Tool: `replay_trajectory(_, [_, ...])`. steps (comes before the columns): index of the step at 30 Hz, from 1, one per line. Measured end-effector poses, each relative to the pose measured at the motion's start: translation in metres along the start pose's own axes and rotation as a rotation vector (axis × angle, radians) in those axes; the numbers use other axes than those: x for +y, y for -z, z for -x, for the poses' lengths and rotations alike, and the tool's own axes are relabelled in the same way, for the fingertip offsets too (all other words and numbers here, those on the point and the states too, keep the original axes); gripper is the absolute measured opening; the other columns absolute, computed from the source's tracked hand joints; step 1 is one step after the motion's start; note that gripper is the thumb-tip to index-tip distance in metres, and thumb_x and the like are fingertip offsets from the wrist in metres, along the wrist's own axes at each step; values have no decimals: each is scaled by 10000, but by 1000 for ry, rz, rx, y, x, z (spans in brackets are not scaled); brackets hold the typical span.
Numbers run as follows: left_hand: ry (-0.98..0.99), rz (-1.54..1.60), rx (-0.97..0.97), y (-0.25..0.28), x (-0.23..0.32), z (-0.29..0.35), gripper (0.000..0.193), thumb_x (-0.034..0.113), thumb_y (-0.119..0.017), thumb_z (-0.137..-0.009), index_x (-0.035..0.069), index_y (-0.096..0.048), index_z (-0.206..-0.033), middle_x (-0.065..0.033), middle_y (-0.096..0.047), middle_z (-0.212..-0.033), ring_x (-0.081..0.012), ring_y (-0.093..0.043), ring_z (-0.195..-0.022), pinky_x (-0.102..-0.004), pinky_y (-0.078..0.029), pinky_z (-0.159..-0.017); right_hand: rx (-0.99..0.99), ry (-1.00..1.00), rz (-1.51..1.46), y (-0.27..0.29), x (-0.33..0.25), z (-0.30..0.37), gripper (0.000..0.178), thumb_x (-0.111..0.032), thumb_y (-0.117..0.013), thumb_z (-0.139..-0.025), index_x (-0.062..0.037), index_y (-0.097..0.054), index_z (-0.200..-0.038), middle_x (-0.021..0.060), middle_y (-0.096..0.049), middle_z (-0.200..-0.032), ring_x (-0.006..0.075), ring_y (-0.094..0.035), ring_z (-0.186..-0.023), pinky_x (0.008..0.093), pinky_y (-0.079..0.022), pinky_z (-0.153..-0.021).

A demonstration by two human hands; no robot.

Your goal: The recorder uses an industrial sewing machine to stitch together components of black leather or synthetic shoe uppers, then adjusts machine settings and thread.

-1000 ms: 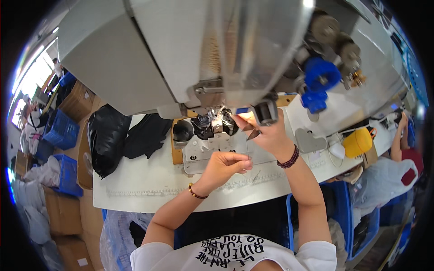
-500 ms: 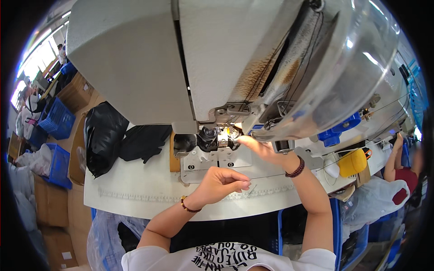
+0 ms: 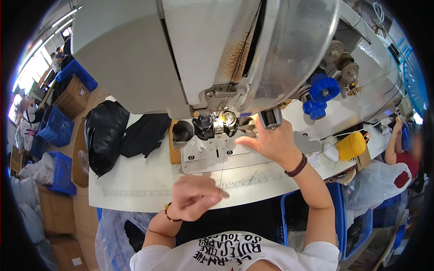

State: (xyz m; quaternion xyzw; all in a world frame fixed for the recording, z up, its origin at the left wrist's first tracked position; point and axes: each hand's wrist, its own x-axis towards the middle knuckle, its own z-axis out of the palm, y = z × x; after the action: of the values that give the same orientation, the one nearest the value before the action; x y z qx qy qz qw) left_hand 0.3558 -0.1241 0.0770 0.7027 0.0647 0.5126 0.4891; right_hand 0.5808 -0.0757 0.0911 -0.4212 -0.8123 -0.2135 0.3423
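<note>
A grey industrial sewing machine [image 3: 131, 58] fills the upper middle, its lit needle area [image 3: 228, 118] above a metal base plate [image 3: 205, 156]. Below the plate, my left hand [image 3: 196, 198] is closed in a pinch near the table's front edge, slightly blurred. A thin dark thread [image 3: 223, 162] runs from the needle area down to its fingertips. My right hand [image 3: 276, 141] is just right of the needle area, beside a grey cylindrical machine part [image 3: 271, 118]. Its thumb stretches left, apart from the fingers, which are partly hidden behind that part.
Black fabric pieces [image 3: 144, 133] and a black plastic-like bundle [image 3: 106, 135] lie left of the machine. Blue tension knobs [image 3: 324, 88] and a yellow container [image 3: 351, 146] are on the right. A ruler strip [image 3: 135, 192] marks the white tabletop. Blue crates and cardboard boxes stand around.
My left hand has moved down toward the table's front edge, with the thread now stretched to it. My right hand has drawn right, away from the needle area, its thumb spread. The view has shifted.
</note>
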Motion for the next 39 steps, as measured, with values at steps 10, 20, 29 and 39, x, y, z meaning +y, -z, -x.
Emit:
replay_trajectory(10, [571, -227, -557, 26, 33, 50, 142, 95, -620, -802, 32, -672, -918, -91, -641, -686, -177, -578, -543, -261, -432, -508, -181, -458, -420, 12, -3, 3, 318, -313, -656, -798, -44, -502, -731, 34, -472, -506, 191, -501, -465, 289, -405, -449])
replay_trajectory(20, [754, -881, -112, 27, 26, 108, 316, 210, -618, -801, 34, -602, -1063, -174, -598, -1014, -332, -577, -919, -393, -467, -795, -373, -530, -699, -18, 55, 19, 302, -116, -570, -806, 16, -491, -1066, 96, -522, -1000, 218, -496, -937, 338, -397, -837])
replay_trajectory(29, [273, -1092, -518, -63, -91, 35, 616, 340, -610, -801, 109, -385, -1326, -111, -309, -1406, -314, -344, -1257, -503, -251, -1032, -43, -528, -568, -1, 29, 1, 289, -107, -588, -786, 10, -512, -1040, 96, -542, -959, 211, -513, -892, 329, -408, -800])
replay_trajectory(39, [498, -748, -97, 36, 15, 72, 93, 61, -701, -711, 32, -669, -793, -99, -649, -883, -261, -620, -817, -332, -485, -759, -207, -716, -705, 19, 10, 72, 275, -97, -608, -765, 4, -536, -1010, 97, -564, -913, 204, -532, -842, 319, -421, -759])
